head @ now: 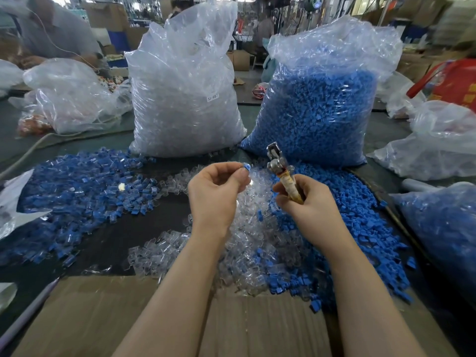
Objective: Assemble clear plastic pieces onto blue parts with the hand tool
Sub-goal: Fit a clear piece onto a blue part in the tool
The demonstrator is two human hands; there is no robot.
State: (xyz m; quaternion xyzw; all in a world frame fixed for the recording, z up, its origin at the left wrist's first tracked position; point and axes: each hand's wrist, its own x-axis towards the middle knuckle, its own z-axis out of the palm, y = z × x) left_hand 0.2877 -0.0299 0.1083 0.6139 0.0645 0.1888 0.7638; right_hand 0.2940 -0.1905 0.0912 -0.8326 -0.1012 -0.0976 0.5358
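Note:
My left hand (215, 191) is raised over the table and pinches a small blue part (246, 166) with a clear piece on it between thumb and fingertips. My right hand (310, 202) grips the taped handle of a metal hand tool (277, 161), whose jaws point up and away, a little right of the blue part. Below my hands lies a pile of loose clear plastic pieces (247, 243). Loose blue parts (355, 222) spread to the right of it. A heap of joined blue-and-clear pieces (85, 194) covers the table on the left.
A tall bag of clear pieces (185, 94) and a tall bag of blue parts (322, 104) stand behind the piles. More plastic bags (443, 228) lie left and right. Flat cardboard (103, 318) covers the near edge. Another person (51, 29) sits at the far left.

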